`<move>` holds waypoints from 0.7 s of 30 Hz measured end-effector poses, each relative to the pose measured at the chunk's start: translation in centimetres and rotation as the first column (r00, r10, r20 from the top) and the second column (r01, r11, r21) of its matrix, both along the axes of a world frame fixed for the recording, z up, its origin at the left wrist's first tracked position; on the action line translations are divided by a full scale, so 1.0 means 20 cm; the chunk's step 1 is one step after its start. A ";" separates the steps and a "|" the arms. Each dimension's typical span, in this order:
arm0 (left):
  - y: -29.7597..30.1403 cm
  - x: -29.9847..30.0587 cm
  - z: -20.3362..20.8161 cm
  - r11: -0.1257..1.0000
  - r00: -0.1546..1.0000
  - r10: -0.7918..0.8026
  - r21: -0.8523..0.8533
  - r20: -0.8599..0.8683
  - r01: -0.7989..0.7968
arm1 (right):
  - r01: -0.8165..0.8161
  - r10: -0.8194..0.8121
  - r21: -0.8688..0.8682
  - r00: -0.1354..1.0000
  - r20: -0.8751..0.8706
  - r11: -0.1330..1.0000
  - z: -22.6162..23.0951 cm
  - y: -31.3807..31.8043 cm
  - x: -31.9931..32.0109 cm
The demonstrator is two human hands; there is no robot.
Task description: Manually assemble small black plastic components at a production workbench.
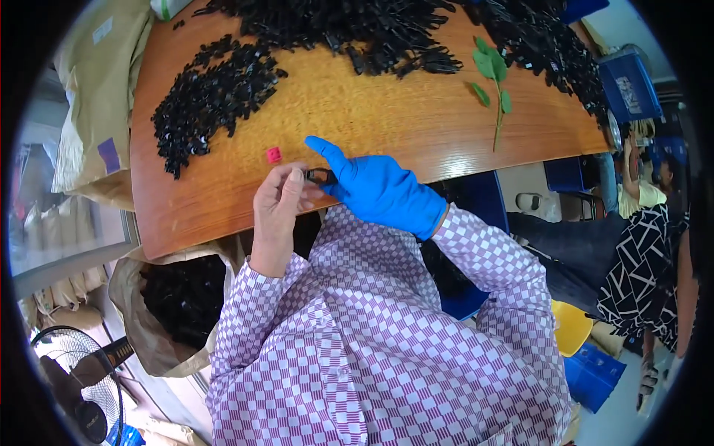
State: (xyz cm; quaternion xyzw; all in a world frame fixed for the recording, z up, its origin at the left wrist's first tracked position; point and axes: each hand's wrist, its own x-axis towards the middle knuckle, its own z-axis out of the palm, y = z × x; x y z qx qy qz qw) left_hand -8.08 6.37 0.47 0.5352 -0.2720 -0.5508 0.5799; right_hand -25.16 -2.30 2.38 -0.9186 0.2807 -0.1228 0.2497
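Observation:
My left hand (281, 197) is bare, its thumb and fingers pinched together at the table's near edge. Between it and my right hand (383, 192), which wears a blue glove, is a small black plastic piece (320, 176). Both hands grip this piece from opposite sides; its exact shape is partly covered by fingers. The gloved thumb sticks out away from the rest of that hand. Just beyond my left fingertips lies a small pink block (274, 154) on the wooden table (357, 111).
A heap of small black pieces (216, 97) lies left, longer black pieces (335, 30) at the back, more (550, 52) at right. A leafy sprig (492, 74) lies right of centre. Below left are an open paper bag (123, 297) and a fan (82, 379). People (639, 260) are at right.

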 end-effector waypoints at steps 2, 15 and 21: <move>-0.01 -0.04 -0.01 0.998 0.981 0.002 0.068 -0.192 0.011 | 0.018 -0.039 -0.207 0.995 -0.095 0.978 0.01 0.04 -0.05; -0.07 -0.19 0.02 0.966 0.884 -0.035 0.209 -0.467 0.149 | -0.008 0.005 -0.085 0.999 -0.035 0.996 -0.02 0.03 -0.17; -0.09 -0.12 0.02 0.955 0.714 -0.057 0.172 -0.697 0.243 | 0.024 -0.027 -0.101 0.999 -0.031 0.995 -0.01 -0.01 -0.11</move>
